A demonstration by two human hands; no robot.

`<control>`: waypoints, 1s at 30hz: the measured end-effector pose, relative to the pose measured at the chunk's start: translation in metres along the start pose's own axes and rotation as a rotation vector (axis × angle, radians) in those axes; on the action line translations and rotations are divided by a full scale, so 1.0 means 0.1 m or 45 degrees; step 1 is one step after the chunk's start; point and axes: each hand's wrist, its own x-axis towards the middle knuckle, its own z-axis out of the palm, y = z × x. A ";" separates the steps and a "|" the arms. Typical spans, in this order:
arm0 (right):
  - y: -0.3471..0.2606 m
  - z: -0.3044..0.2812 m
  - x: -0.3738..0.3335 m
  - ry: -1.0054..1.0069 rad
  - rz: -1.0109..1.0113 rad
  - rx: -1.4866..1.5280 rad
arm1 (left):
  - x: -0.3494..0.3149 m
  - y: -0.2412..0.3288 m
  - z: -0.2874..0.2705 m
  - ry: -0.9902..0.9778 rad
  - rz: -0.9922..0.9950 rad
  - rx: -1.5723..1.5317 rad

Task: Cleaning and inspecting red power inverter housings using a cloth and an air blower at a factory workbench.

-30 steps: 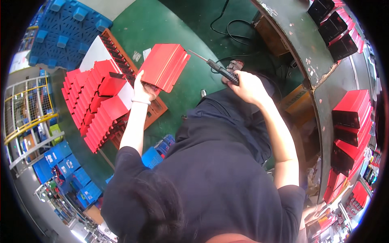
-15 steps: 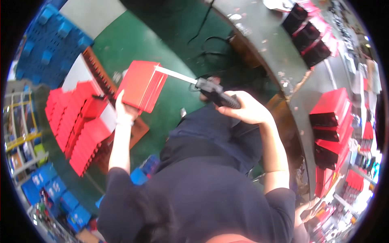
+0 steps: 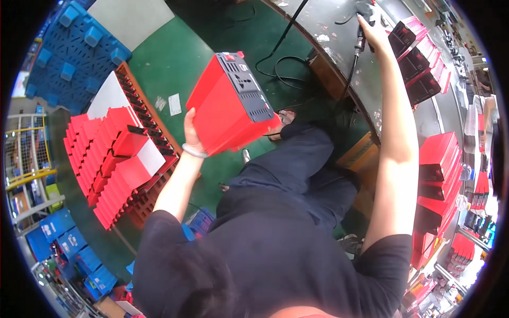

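Note:
My left hand [image 3: 192, 131] grips the lower left side of a red box-shaped power inverter [image 3: 217, 108]. The inverter is tilted in the air above the floor, and its black end panel with a socket and a red switch faces up and to the right. Over the bench at the upper right, my right hand [image 3: 376, 36] is closed around a black hand tool [image 3: 360, 38] with a metal fitting and a dark cord or hose hanging from it. The fingers partly cover this tool, so its exact kind is unclear.
Several red inverters [image 3: 436, 153] stand in rows along the grey bench [image 3: 328, 29] on my right. On my left, a stack of red casings [image 3: 114, 140] rests beside an orange-brown slotted rack [image 3: 146, 103]. A blue plastic pallet [image 3: 77, 53] stands behind. A black cable [image 3: 278, 79] loops across the green floor.
My right hand has moved away from the inverter, up and right to the bench. The white strip between tool and inverter is gone from view. My left hand has turned the inverter, showing its socket end.

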 end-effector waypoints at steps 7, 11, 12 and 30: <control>-0.80 -0.16 -0.77 -0.339 0.232 0.500 | 0.01 -0.19 -0.06 -0.085 -0.018 0.002; -1.26 -0.71 -1.76 -0.651 0.301 1.137 | 0.03 -0.30 -0.08 -0.141 -0.132 -0.052; -1.21 -0.75 -1.97 -0.583 0.223 1.039 | 0.05 -0.34 -0.08 -0.155 -0.136 -0.046; -0.45 -1.28 -3.72 -0.438 0.824 0.733 | 0.25 -0.76 0.02 -0.230 -0.495 0.161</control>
